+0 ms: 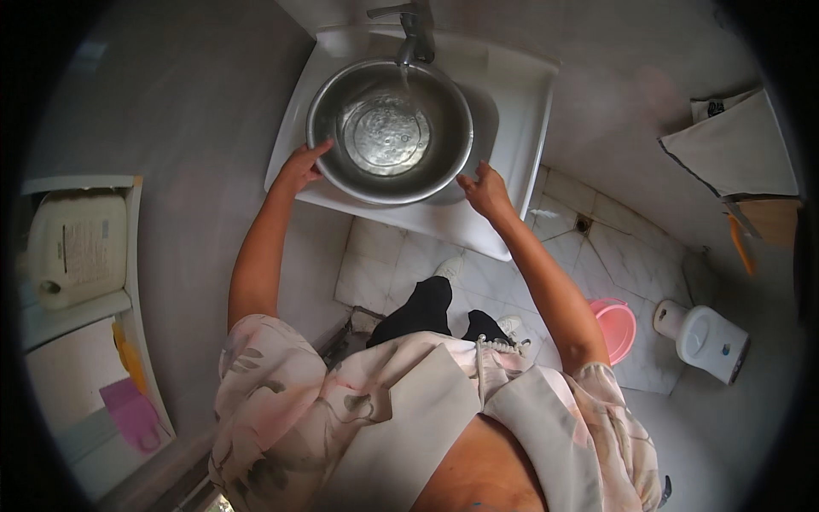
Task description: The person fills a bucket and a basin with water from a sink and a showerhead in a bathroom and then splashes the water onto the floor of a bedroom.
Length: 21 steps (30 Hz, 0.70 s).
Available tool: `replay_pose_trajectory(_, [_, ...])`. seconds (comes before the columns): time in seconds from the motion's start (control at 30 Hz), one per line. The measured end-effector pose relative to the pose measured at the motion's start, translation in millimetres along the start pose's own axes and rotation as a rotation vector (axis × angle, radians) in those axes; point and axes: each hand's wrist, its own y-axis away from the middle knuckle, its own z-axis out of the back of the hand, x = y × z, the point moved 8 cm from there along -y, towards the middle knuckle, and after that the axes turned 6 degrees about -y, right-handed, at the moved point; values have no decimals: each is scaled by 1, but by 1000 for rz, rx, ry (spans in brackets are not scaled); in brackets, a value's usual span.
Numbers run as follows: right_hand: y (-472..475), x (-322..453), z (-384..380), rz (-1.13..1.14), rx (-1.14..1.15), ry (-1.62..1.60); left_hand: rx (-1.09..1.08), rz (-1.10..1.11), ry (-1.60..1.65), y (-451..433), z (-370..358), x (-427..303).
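Note:
A round stainless steel basin (329, 173) rests in the white sink (531, 121). Water (404, 80) runs in a thin stream from the metal faucet (409, 41) into the basin, and shallow water with bubbles covers its bottom. My left hand (304, 168) grips the basin's left rim, thumb over the edge and fingers at the outer side. At the lower right rim, my right hand (487, 192) is held with thumb and fingers apart; whether a fingertip touches the metal is hard to tell.
A pink bucket (617, 329) and a white toilet (707, 339) are on the right. The marble-patterned floor has a drain (583, 224). On the left, a shelf (135, 256) holds a plastic jug (80, 246) and a purple item (131, 413). A grey cloth (729, 147) hangs at right.

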Motion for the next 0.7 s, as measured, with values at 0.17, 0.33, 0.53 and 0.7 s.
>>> replay_pose_trajectory(0.17, [-49,-39,-40,-396,119,-329,244,200,125,-24,-25,18])
replay_pose_trajectory(0.33, [-48,-32,-44,-506,62,-502,231,171,124,-21,-20,21])
replay_pose_trajectory(0.53, [-37,-2,-1,-445,-8,-363,128,224,181,14,-36,31])
replay_pose_trajectory(0.7, [-33,20,22,-383,62,-266,96,270,218,44,-37,45])
